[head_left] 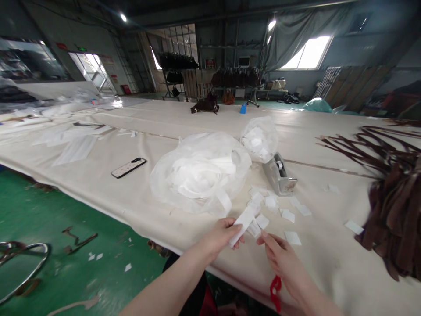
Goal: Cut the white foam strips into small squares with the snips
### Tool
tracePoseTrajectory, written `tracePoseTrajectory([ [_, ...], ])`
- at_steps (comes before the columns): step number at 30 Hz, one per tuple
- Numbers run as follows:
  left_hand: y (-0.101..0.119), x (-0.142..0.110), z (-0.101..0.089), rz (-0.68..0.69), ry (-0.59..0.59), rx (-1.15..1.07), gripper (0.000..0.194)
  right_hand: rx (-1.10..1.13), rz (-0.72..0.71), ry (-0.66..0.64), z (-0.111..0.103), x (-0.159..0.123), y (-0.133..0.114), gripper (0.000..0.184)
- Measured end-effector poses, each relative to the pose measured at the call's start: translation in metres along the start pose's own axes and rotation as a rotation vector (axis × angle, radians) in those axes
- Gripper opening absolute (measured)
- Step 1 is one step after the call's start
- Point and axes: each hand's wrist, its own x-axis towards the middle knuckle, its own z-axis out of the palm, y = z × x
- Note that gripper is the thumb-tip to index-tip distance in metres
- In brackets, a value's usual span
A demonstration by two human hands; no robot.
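Note:
My left hand (226, 235) is closed on a white strip (243, 224), thumb on top. My right hand (279, 252) pinches the edge of a short white piece (254, 228) beside that strip. A red looped handle (275, 292), perhaps of small scissors, hangs under my right palm; the rest of it is hidden. Small white rectangular pieces (292, 238) lie scattered on the table beyond my hands. Behind them sit a clear plastic bag (200, 171) with a coil of white strip inside and a grey tape dispenser (279, 175).
A smaller plastic bag (259, 138) with white pieces touches the dispenser. On the cream-covered table (154, 131) lie a phone (128, 167), white sheets (77, 147) to the left, brown straps (394, 210) to the right, and a dark brown bag (205, 105) at the far side.

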Motion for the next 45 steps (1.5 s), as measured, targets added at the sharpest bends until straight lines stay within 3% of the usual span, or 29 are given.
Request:
tracePoseTrajectory([
  [7, 0.004, 0.002, 0.002, 0.009, 0.025, -0.107, 0.043, 0.049, 0.108, -0.084, 0.011, -0.008, -0.007, 0.051],
  [12, 0.008, -0.002, 0.002, -0.015, -0.031, -0.062, 0.042, 0.082, 0.109, -0.126, 0.01, -0.007, -0.005, 0.049],
  [17, 0.011, -0.003, -0.001, -0.013, -0.005, -0.029, 0.038, 0.128, 0.12, -0.161, 0.008, -0.008, -0.002, 0.047],
  [21, 0.012, -0.005, 0.0, -0.034, -0.077, 0.039, 0.037, 0.135, 0.127, -0.17, 0.007, -0.008, -0.003, 0.047],
  [32, 0.0, 0.006, 0.005, -0.048, -0.106, 0.172, 0.048, 0.149, 0.132, -0.148, 0.007, -0.006, -0.001, 0.051],
  [45, 0.006, 0.012, 0.013, -0.138, -0.043, 0.097, 0.041, 0.229, 0.171, -0.099, 0.006, -0.003, 0.007, 0.043],
])
